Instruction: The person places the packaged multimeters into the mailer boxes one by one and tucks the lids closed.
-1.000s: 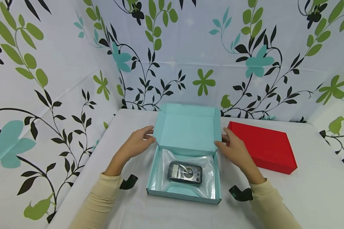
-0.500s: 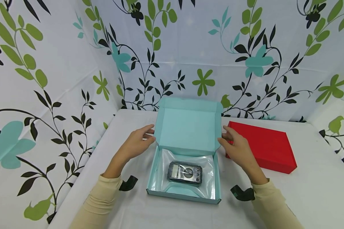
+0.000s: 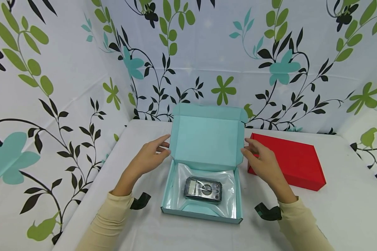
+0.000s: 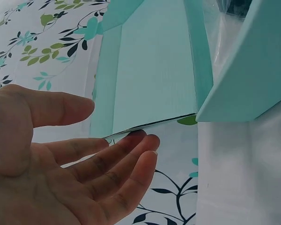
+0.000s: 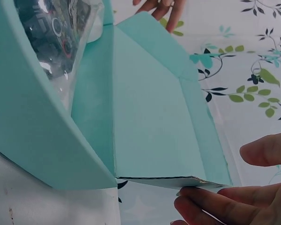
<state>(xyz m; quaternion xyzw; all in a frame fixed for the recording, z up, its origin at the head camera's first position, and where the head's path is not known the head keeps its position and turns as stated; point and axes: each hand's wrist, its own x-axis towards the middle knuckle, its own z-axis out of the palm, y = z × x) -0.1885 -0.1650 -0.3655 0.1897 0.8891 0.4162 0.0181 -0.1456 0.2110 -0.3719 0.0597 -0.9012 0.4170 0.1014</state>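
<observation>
Teal box (image 3: 201,215), one in count, is lying on the bench (image 3: 348,209) in front of me, and its single lid (image 3: 207,139) is standing raised between my two grips. My left grip (image 3: 149,155) is resting relaxed, the fingers touching one side edge of the lid, the thumb standing apart. My right grip (image 3: 262,160) is resting likewise loose at the opposite edge. Inside the box, one meter (image 3: 202,190) is lying within clear plastic (image 3: 227,195). One red box (image 3: 289,162) is lying beside my right grip.
</observation>
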